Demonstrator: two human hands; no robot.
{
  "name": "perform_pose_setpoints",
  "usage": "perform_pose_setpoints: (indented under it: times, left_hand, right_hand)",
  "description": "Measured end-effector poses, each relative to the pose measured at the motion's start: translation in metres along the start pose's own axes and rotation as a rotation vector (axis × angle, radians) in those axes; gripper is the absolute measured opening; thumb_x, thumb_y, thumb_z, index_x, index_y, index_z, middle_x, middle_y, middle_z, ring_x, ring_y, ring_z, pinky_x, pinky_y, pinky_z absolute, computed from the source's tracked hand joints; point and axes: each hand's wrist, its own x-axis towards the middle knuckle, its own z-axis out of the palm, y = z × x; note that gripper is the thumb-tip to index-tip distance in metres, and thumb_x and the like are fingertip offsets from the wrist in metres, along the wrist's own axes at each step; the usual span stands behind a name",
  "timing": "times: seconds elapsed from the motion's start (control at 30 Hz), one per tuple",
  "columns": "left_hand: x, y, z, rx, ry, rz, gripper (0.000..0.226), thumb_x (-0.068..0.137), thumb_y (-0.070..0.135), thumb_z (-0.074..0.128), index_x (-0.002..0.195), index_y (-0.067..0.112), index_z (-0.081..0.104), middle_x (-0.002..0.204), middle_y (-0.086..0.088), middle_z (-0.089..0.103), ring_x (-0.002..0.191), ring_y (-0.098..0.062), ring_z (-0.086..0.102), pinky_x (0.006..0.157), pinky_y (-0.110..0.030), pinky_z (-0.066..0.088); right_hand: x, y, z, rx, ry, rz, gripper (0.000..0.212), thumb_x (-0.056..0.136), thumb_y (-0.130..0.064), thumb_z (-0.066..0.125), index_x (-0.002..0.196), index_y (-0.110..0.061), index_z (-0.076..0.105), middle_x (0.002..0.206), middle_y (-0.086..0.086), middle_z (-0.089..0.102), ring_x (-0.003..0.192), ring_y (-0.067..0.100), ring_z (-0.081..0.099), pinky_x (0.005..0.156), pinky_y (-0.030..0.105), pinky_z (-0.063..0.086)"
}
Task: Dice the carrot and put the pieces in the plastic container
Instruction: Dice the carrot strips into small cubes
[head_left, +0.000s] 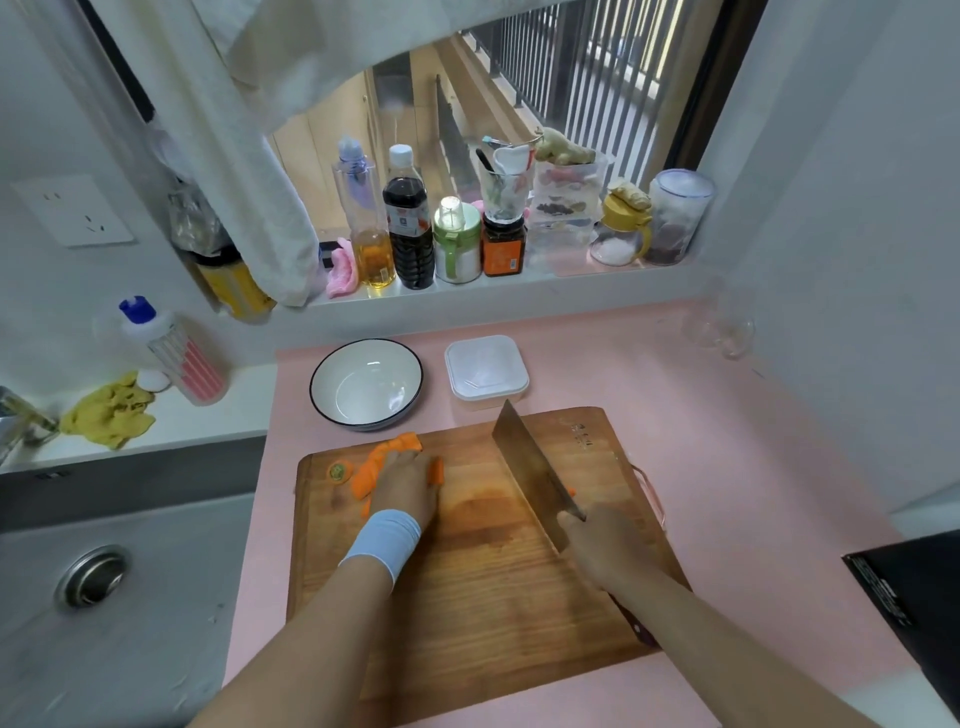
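Two hands work over the wooden cutting board (467, 571): carrot under one, cleaver in the other.
On the board's far left part, the left hand (402, 486) covers the carrot (387, 452), fingers curled down onto the orange pieces. The right hand (602, 545) has its fingers wrapped round the handle of the cleaver (530, 473), whose blade slants across the board's right half. Just beyond the board's far edge, the plastic container (485, 371) stands on the bench (727, 415).

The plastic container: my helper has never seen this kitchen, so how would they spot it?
Find the wooden cutting board on the pink counter. Beyond its far edge stand two vessels. The plastic container is the square white one, right of the round dark-rimmed bowl.
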Motion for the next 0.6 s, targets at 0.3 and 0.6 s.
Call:
perform_pose_setpoints:
  times: [0.3, 0.6]
  left_hand:
    - [-0.026, 0.026, 0.025, -0.236, -0.068, 0.234, 0.046, 0.086, 0.022, 0.066, 0.131, 0.027, 0.057, 0.129, 0.003, 0.058, 0.125, -0.017, 0.046, 0.108, -0.03, 0.037]
    - [-0.044, 0.016, 0.045, -0.339, 0.168, 0.369, 0.024, 0.082, -0.003, 0.069, 0.098, 0.015, 0.071, 0.098, 0.001, 0.064, 0.094, -0.016, 0.058, 0.087, -0.027, 0.047]
  right_hand:
    - [-0.001, -0.007, 0.018, -0.064, -0.005, -0.078, 0.038, 0.099, -0.029, 0.048, 0.062, -0.022, 0.051, 0.066, -0.002, 0.057, 0.066, 0.019, 0.055, 0.059, 0.031, 0.037]
    - [-0.001, -0.004, 0.011, -0.232, -0.011, -0.16, 0.033, 0.101, -0.033, 0.045, 0.071, -0.024, 0.056, 0.071, -0.006, 0.061, 0.066, 0.012, 0.058, 0.054, 0.029, 0.043]
